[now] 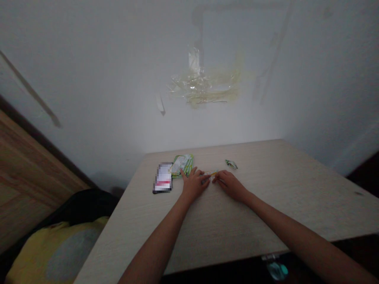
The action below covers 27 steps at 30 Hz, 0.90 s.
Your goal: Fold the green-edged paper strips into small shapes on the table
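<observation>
A narrow strip (211, 172), pale with yellow and orange markings, lay low over the wood-grain tabletop (237, 228) between a person's two bare hands; its finer print was too small to read, and much of it was hidden by fingers. The right hand (232, 186) had its fingertips drawn together, pinched on the strip's right end. The left hand (194, 182) spread its fingers at the other end, thumb and forefinger close to the strip, though whether they gripped or merely pressed it could not be told. The left hand's outer finger reached over the edge of a green-and-white packet (187, 159), beside which rested a smartphone (162, 177), its lit screen blurred. A small crumpled green wrapper (231, 164) sat beyond the right hand. Behind the table, wrinkled clear tape (204, 85) clung to a stained pale wall (118, 79).
</observation>
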Each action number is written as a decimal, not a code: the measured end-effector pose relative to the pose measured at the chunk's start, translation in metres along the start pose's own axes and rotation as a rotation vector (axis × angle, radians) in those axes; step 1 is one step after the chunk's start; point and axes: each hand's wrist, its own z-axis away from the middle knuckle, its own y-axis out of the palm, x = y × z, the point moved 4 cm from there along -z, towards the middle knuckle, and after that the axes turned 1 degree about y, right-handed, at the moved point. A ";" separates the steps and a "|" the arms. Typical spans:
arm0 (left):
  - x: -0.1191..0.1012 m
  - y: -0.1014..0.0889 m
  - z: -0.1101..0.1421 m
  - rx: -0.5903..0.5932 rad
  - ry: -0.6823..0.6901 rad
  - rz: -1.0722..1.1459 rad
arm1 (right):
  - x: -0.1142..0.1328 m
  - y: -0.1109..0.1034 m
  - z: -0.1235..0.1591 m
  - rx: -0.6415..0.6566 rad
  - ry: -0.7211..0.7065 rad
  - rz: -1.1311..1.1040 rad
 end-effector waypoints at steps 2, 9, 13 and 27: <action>0.001 0.001 0.000 0.004 0.007 0.001 | -0.001 0.000 0.000 -0.006 0.006 -0.009; 0.001 0.002 0.002 -0.005 0.025 -0.002 | 0.000 -0.001 0.000 0.010 -0.023 -0.060; 0.000 0.001 0.004 0.004 0.053 -0.022 | -0.001 0.001 0.000 0.028 -0.026 -0.085; -0.001 0.000 0.003 0.003 0.062 -0.038 | 0.000 0.000 0.000 0.034 -0.006 -0.090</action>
